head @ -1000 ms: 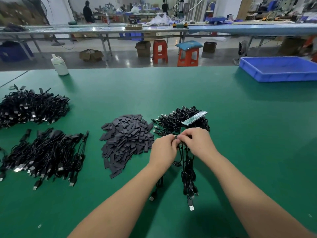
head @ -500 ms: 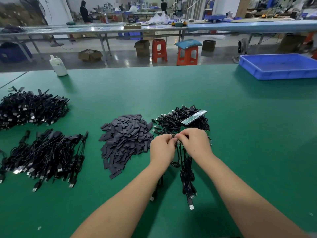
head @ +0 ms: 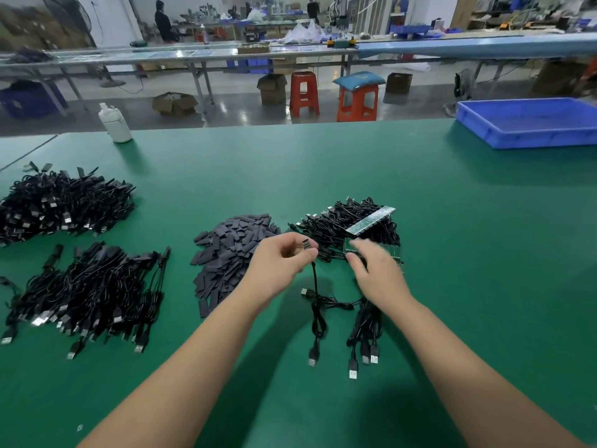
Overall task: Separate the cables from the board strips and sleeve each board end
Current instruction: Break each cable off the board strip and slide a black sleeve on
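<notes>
My left hand (head: 281, 263) pinches the small board end (head: 305, 244) of one black cable (head: 316, 305), which hangs down to the green table (head: 452, 253). My right hand (head: 376, 270) is blurred and holds a green board strip (head: 350, 250) with several cables still attached, their plugs (head: 365, 357) trailing toward me. A second board strip (head: 371, 220) lies on the black cable heap (head: 326, 227) behind my hands. A pile of dark flat sleeves (head: 232, 250) sits just left of my left hand.
Two heaps of black cables lie at the left, one far (head: 61, 205) and one near (head: 87, 292). A white bottle (head: 114, 124) stands at the table's far edge. A blue tray (head: 529, 122) sits at the far right.
My hands were together pinching one spot on the strip; now they have parted. The left hand has come away leftward with one cable's board end, the right keeps the strip.
</notes>
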`<state>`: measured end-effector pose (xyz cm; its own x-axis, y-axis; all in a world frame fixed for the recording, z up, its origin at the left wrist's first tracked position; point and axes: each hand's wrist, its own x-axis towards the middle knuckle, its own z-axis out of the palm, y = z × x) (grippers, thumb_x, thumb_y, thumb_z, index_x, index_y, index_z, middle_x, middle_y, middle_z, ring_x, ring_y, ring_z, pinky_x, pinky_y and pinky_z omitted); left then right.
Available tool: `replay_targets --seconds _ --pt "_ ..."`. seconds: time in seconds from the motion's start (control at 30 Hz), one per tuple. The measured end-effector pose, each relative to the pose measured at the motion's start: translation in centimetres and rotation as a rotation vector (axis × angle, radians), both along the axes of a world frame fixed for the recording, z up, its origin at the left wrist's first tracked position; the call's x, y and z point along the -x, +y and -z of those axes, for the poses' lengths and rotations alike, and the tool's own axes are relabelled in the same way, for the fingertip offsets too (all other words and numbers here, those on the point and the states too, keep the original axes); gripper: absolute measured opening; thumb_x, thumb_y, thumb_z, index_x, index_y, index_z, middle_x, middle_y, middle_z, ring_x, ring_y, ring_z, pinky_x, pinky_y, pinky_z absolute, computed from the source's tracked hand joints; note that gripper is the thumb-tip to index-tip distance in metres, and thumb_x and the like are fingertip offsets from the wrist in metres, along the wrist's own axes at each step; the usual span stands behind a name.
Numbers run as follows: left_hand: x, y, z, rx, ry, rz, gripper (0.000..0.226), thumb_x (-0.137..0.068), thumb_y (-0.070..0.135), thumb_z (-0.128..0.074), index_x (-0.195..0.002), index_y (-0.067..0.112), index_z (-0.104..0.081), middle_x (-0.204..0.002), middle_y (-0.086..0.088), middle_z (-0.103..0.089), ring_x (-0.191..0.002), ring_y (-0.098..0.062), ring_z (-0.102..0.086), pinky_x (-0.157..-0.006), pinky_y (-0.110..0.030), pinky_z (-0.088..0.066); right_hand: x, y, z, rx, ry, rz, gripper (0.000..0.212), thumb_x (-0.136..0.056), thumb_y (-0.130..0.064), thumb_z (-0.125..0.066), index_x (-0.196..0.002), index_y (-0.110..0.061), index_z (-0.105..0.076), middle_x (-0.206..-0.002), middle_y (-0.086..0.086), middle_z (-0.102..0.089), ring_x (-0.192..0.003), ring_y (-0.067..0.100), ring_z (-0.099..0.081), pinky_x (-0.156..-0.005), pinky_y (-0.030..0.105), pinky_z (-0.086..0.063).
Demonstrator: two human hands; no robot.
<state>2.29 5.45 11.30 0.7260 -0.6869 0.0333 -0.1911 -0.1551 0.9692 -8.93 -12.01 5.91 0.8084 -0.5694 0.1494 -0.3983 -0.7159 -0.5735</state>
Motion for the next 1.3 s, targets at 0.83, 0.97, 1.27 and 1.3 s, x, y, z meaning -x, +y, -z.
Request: replay_targets --seconds 0.83,0.97,1.27,1.3 --pt "-8.4 11.4 8.6 -1.104 -0.676 0.092 0.03 -0.079 0.044 -0.072 -0.105 0.034 -0.06 -0.099 0.014 -0.064 -0.091 -0.012 -0.06 -0.069 -0.026 -0.049 -1.8 10.1 4.7 -0.819 0.038 -0.064 0.018 -0.101 -0.017 -0.055 -0.106 -0.014 -0.072 -0.091 -0.001 -0.074 -0.051 0.006 -0.053 -0.047 0.022 -0.045" --pt "-8.4 11.6 9.9 -0.996 -0.656 0.031 0.032 -0.086 0.038 -0.068 -0.117 0.037 -0.062 -0.103 0.011 -0.058 -0.097 -0.015 -0.059 -0.077 -0.028 -0.05 -1.6 9.0 5.6 -0.813 0.047 -0.005 0.016 -0.099 -0.023 -0.059 -0.105 -0.028 -0.073 -0.088 0.014 -0.075 -0.046 0.014 -0.048 -0.048 0.025 -0.044" --pt "-7.7 11.9 10.7 -0.824 -0.868 -0.006 0.01 -0.092 0.037 -0.061 -0.097 0.032 -0.067 -0.105 0.011 -0.049 -0.086 -0.011 -0.057 -0.063 -0.026 -0.048 -1.3 8.4 6.5 -0.915 0.01 -0.002 0.026 -0.1 -0.012 -0.053 -0.124 -0.012 -0.064 -0.091 -0.003 -0.075 -0.046 0.007 -0.046 -0.045 0.024 -0.043" --pt "-7.5 11.7 10.6 -0.823 -0.883 0.004 0.01 -0.093 0.036 -0.06 -0.096 0.031 -0.067 -0.107 0.011 -0.05 -0.088 -0.011 -0.057 -0.063 -0.026 -0.049 -1.2 8.3 6.5 -0.905 0.022 -0.009 0.027 -0.101 -0.012 -0.053 -0.125 -0.011 -0.063 -0.092 -0.002 -0.075 -0.047 0.007 -0.048 -0.046 0.024 -0.044"
